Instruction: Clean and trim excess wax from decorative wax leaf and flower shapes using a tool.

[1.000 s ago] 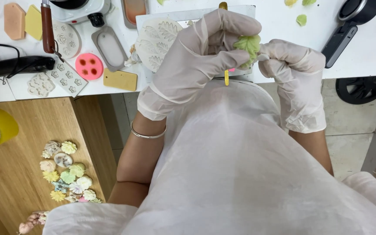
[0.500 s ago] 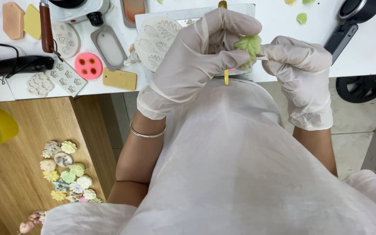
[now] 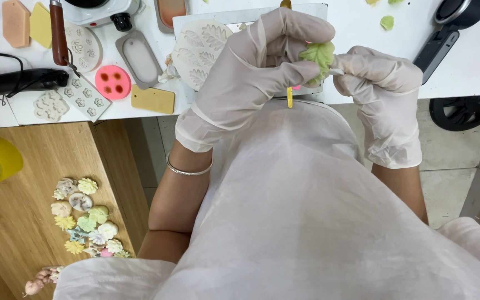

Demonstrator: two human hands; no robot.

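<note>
Head view: I look down over a white apron at both gloved hands, raised above the white table's (image 3: 473, 61) edge.
Left hand (image 3: 251, 72): fingers curled shut, pinching the green leaf-shaped piece (image 3: 318, 55).
Right hand (image 3: 381, 83): closed, fingertips touching the same piece from the other side.
Nearby: leaf mould (image 3: 198, 47) just behind; small yellow tool (image 3: 289, 97) beneath.

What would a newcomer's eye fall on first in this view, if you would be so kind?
First, the two white-gloved hands at top centre: the left hand and right hand together pinch a pale green leaf-shaped piece over the edge of the white table. Next, the cluster of small pastel flower and leaf pieces on the wooden surface at lower left, and the round pink mould on the table.
</note>
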